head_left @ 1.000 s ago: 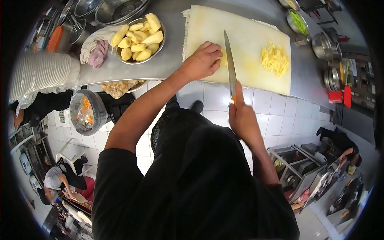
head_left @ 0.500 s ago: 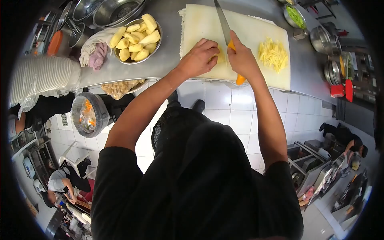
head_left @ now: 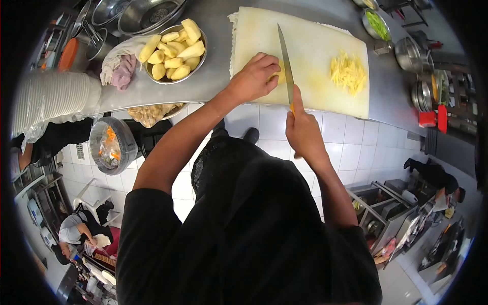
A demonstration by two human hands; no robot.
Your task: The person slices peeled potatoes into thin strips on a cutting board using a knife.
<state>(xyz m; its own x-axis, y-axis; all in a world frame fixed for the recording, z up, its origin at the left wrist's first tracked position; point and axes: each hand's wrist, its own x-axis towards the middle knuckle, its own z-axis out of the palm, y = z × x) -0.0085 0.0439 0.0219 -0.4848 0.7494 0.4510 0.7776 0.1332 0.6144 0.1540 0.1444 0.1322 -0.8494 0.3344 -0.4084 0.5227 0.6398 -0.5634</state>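
Observation:
On the white cutting board, my left hand presses down with its fingers curled over a yellow piece of peeled potato, mostly hidden under them. My right hand is wrapped around the orange handle of a kitchen knife, past the board's near edge. The blade points away from me, just right of the potato piece. Further right lies a heap of thin potato strips. A metal bowl to the left holds several peeled potatoes.
A crumpled cloth, stacked plastic lids and metal basins lie left on the steel counter. Below stands a lined waste bin. A bowl of green vegetables sits at the right. Other people work at both sides.
My right hand has drawn the knife back toward me, so its handle is now beyond the board's near edge. My left hand stays nearly in place on the potato piece.

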